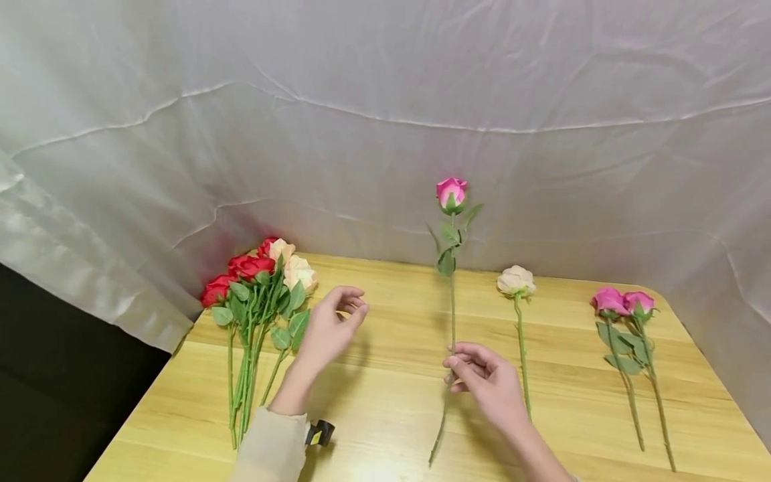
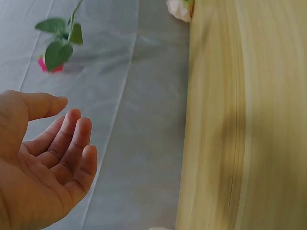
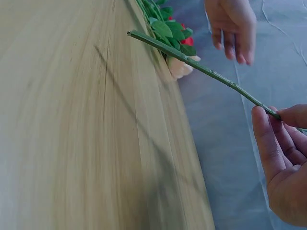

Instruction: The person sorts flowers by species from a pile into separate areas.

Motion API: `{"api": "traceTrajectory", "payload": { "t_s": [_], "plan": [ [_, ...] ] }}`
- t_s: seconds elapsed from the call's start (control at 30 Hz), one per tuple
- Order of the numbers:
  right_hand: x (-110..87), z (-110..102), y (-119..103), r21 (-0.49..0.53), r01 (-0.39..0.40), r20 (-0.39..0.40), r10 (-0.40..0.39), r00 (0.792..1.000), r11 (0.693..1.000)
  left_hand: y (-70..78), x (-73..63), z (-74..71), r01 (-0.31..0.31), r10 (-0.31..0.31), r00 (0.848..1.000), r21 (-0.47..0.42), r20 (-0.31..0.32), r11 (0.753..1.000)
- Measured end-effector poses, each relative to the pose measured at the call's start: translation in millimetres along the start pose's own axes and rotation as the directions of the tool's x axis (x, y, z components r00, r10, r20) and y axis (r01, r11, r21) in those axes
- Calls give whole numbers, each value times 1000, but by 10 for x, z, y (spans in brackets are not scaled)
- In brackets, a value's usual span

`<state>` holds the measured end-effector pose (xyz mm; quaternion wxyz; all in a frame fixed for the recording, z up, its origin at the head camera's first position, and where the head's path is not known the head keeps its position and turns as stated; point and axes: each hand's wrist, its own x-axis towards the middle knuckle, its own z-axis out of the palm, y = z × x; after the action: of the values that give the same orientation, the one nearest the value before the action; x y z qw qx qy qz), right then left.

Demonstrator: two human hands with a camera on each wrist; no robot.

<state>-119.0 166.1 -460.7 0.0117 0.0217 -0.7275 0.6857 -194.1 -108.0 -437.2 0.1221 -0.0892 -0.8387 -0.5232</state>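
A pink rose (image 1: 452,194) stands nearly upright above the table, its long green stem (image 3: 211,73) pinched between the thumb and fingers of my right hand (image 1: 488,381). In the right wrist view the stem's lower end points out over the wood. My left hand (image 1: 334,321) hovers over the table with loosely bent fingers and nothing in them, also seen in the left wrist view (image 2: 53,158). Just left of it lie several red roses (image 1: 251,266) and cream roses (image 1: 300,274) in a bunch, stems toward me.
One cream rose (image 1: 515,281) lies right of my right hand, partly behind the wrist. Two more pink roses (image 1: 610,301) lie side by side at the table's right. Grey cloth (image 1: 385,167) hangs behind the wooden table (image 1: 385,415).
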Motion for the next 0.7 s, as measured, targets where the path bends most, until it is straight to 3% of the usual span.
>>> {"api": "traceTrajectory", "payload": {
  "t_s": [0.43,0.7],
  "plan": [
    [-164,-360,-29,-129,12,-79,-22,997,992,-252,-35,-438,-2,11,998,136,-59,991],
    [-249,-630,-35,-172,-22,-130,-1,992,985,-388,-70,-714,53,-33,997,309,-69,950]
  ]
}}
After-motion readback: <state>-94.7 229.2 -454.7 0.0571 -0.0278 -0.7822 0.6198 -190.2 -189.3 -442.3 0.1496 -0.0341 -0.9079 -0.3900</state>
